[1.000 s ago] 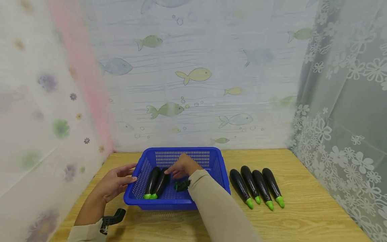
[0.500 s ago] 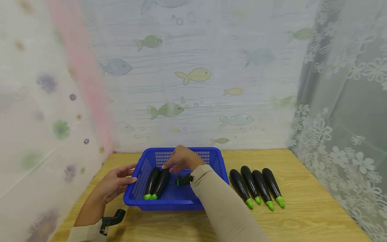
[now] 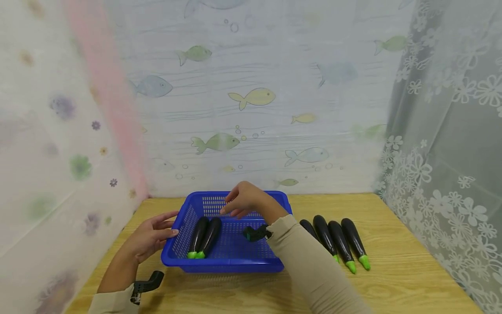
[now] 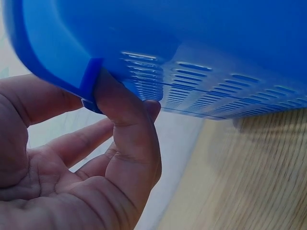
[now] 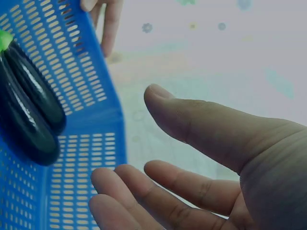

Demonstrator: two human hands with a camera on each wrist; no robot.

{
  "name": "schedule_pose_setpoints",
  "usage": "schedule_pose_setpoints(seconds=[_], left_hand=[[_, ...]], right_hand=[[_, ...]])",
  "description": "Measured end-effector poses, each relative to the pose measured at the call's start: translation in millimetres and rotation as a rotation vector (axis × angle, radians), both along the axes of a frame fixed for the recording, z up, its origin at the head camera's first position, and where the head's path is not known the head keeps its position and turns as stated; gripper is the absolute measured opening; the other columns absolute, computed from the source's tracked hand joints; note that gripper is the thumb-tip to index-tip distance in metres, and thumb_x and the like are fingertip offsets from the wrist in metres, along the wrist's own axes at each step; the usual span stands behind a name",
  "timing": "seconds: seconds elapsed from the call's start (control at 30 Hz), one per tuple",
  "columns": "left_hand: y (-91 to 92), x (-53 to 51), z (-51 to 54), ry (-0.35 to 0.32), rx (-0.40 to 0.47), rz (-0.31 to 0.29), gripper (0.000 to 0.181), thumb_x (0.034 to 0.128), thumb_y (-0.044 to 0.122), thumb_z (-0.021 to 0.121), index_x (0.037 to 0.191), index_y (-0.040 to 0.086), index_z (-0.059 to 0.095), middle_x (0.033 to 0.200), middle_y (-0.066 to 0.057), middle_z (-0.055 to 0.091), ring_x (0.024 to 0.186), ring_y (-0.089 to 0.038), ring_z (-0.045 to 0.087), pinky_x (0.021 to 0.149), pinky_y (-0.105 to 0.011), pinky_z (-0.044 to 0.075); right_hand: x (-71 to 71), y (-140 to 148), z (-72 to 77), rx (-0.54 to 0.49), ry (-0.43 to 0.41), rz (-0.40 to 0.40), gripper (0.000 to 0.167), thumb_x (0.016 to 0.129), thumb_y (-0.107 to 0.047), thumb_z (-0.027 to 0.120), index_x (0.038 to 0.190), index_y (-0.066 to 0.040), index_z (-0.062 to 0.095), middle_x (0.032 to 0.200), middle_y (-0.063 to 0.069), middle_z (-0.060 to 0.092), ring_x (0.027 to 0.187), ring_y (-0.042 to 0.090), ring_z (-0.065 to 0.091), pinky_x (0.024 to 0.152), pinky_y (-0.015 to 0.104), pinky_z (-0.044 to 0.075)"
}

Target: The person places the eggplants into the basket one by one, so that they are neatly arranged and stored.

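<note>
A blue perforated plastic basket [image 3: 223, 263] stands on the table. My left hand [image 3: 147, 237] holds its left rim, and the left wrist view shows thumb and fingers pinching the edge. Two dark eggplants with green stem ends lie side by side at the basket's left: an outer eggplant [image 3: 198, 235] and an inner eggplant [image 3: 211, 235]. Over the back of the basket hovers my right hand [image 3: 247, 200], holding nothing. Its thumb and fingers are apart in the right wrist view, clear of the eggplants.
On the table [image 3: 408, 270], right of the basket, several more eggplants [image 3: 341, 244] lie in a row, stem ends toward me. My right sleeve [image 3: 310, 261] partly covers the leftmost one. A fish-patterned curtain [image 3: 251, 131] hangs behind, with more curtains at both sides.
My right hand has let go of the inner eggplant, then risen and moved right, away from it. The eggplants and the left hand on the basket stay put.
</note>
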State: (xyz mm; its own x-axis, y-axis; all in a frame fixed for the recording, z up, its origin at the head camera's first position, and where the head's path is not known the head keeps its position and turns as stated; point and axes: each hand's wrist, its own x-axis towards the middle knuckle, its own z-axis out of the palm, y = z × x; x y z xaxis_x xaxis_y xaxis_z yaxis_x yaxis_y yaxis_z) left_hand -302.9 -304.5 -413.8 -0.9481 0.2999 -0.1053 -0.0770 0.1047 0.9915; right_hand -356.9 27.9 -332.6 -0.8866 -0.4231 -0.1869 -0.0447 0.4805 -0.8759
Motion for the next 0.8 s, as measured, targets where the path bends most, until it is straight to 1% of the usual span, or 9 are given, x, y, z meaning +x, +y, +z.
schedule_pose_setpoints(seconds=[0.17, 0.3, 0.47, 0.53, 0.63, 0.7, 0.8], left_hand=[[0.1, 0.4, 0.2, 0.004, 0.013, -0.005, 0.083, 0.0974, 0.009, 0.071, 0.165, 0.008, 0.023, 0.147, -0.024, 0.056, 0.115, -0.032, 0.071, 0.094, -0.049, 0.061], [-1.6, 1.6, 0.0, 0.003, 0.010, -0.009, 0.082, 0.0981, 0.010, 0.070, 0.165, 0.008, 0.023, 0.149, -0.025, 0.054, 0.117, -0.033, 0.071, 0.095, -0.049, 0.061], [-6.8, 2.9, 1.6, 0.007, -0.004, 0.001, 0.081, 0.0983, 0.011, 0.071, 0.165, 0.008, 0.023, 0.151, -0.027, 0.052, 0.116, -0.034, 0.071, 0.094, -0.051, 0.060], [-7.2, 2.5, 2.0, 0.011, -0.007, -0.004, 0.081, 0.0983, 0.012, 0.071, 0.165, 0.009, 0.024, 0.151, -0.027, 0.051, 0.117, -0.034, 0.071, 0.094, -0.051, 0.060], [-5.9, 1.3, 1.4, 0.017, -0.004, -0.008, 0.081, 0.0982, 0.011, 0.070, 0.164, 0.008, 0.024, 0.151, -0.029, 0.051, 0.117, -0.035, 0.071, 0.095, -0.051, 0.060], [-4.0, 0.1, 0.2, 0.019, -0.003, -0.012, 0.081, 0.0980, 0.010, 0.070, 0.164, 0.007, 0.024, 0.151, -0.029, 0.050, 0.117, -0.035, 0.070, 0.094, -0.051, 0.060], [-0.5, -2.2, -1.4, 0.023, -0.004, -0.021, 0.081, 0.0976, 0.010, 0.071, 0.164, 0.007, 0.024, 0.152, -0.030, 0.050, 0.117, -0.036, 0.070, 0.094, -0.051, 0.060]], right_hand=[[4.3, 14, 7.6, -0.027, 0.038, 0.004, 0.048, 0.080, -0.021, 0.091, 0.120, -0.002, 0.073, 0.107, 0.009, 0.075, 0.090, 0.029, 0.077, 0.082, 0.045, 0.065], [10.5, 24, 13.7, -0.094, 0.038, 0.023, 0.049, 0.081, -0.021, 0.090, 0.123, -0.004, 0.072, 0.110, 0.008, 0.076, 0.095, 0.028, 0.077, 0.087, 0.047, 0.064], [15.0, 36, 17.1, -0.156, 0.061, 0.037, 0.048, 0.083, -0.024, 0.089, 0.124, -0.008, 0.072, 0.112, 0.007, 0.076, 0.100, 0.029, 0.076, 0.084, 0.043, 0.065], [16.1, 45, 16.5, -0.182, 0.079, 0.030, 0.047, 0.083, -0.024, 0.089, 0.124, -0.008, 0.072, 0.112, 0.008, 0.076, 0.100, 0.028, 0.076, 0.083, 0.043, 0.065], [18.9, 62, 13.8, -0.213, 0.098, 0.017, 0.047, 0.085, -0.023, 0.087, 0.126, -0.009, 0.071, 0.115, 0.008, 0.076, 0.103, 0.026, 0.075, 0.086, 0.044, 0.064], [21.3, 77, 10.8, -0.226, 0.107, 0.002, 0.048, 0.086, -0.023, 0.087, 0.128, -0.009, 0.069, 0.118, 0.010, 0.075, 0.107, 0.028, 0.074, 0.088, 0.044, 0.064], [25.2, 101, 6.0, -0.230, 0.111, -0.042, 0.049, 0.087, -0.024, 0.086, 0.130, -0.010, 0.068, 0.123, 0.011, 0.072, 0.110, 0.029, 0.072, 0.089, 0.043, 0.064]])
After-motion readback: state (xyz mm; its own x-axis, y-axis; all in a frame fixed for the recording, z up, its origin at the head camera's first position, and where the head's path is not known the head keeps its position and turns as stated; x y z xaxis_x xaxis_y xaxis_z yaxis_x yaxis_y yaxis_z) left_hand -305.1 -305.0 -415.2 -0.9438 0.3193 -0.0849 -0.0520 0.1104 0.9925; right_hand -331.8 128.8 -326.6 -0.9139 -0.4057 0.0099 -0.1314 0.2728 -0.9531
